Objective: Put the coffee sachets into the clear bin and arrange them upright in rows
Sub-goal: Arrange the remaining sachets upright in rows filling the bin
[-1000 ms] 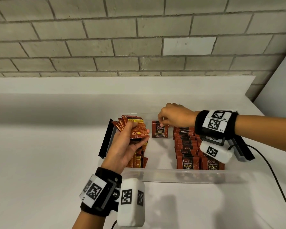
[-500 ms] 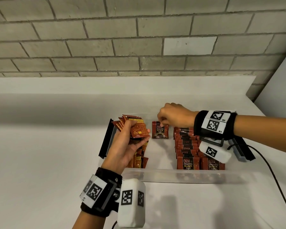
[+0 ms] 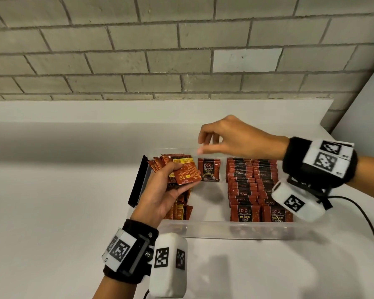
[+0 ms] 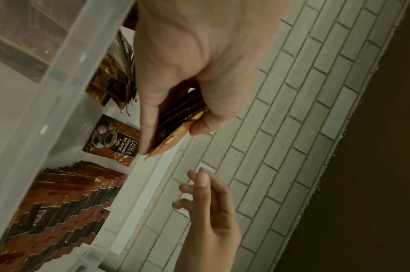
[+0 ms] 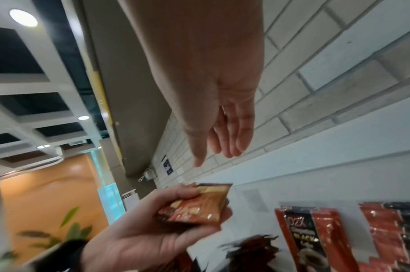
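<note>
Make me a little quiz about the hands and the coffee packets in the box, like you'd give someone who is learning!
1. True or false: the right hand is holding a sachet.
2. Which hand grips the fanned bunch of sachets?
A. left hand
B. right hand
C. neither
3. Fill in: the lone sachet at the far end of the clear bin stands ____.

Key
1. False: its fingers are loose and empty, above the bin.
2. A.
3. upright, apart from the two packed rows on the right.
</note>
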### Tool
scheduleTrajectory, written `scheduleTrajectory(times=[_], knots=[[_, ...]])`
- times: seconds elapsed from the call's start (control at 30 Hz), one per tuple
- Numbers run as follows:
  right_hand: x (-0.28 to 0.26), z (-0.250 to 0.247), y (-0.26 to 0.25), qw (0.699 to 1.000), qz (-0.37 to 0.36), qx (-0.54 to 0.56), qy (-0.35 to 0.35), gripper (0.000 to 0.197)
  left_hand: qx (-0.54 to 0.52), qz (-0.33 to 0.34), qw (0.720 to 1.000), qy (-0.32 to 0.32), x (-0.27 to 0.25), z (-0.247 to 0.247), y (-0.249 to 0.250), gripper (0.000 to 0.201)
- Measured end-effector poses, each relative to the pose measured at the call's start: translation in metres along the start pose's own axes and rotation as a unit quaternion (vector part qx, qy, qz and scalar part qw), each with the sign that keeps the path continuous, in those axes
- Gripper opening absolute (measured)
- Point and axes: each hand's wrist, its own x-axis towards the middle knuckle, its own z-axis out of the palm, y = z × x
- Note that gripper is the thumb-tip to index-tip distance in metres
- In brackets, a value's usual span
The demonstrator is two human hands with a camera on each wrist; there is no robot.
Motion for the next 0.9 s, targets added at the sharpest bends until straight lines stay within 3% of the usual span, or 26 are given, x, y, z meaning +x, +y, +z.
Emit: scheduleTrajectory(times=[0.13,0.3,0.4,0.6,0.73,0.9], knots=[[-0.02,0.02,-0.025,0.993,-0.062,-0.071,-0.072,0.057,0.022,0.002,1.0,-0.02,-0.001,0.001,0.001,0.019],[-0.02,0.028,-0.023,0.991,-0.105,-0.062,-0.059,0.031,0.044,0.002,0.998,-0.049,-0.003,0.001,0.001,0.014],[-0.018,0.019,-0.02,0.991,-0.108,-0.058,-0.054,0.016,0.035,0.006,0.998,-0.046,-0.003,0.001,0.001,0.022],[-0.007,0.0,0.003,0.999,-0.016,-0.002,0.033,0.015,0.09,0.037,0.995,0.014,0.002,-0.004,-0.004,0.038],[0.0,0.015,0.016,0.996,0.058,-0.016,-0.062,0.015,0.101,0.039,0.994,0.027,0.003,-0.003,-0.005,0.029],[0.007,0.041,0.025,0.985,0.088,-0.055,-0.141,0.014,0.092,0.031,0.995,0.027,0.002,-0.001,-0.003,0.011]])
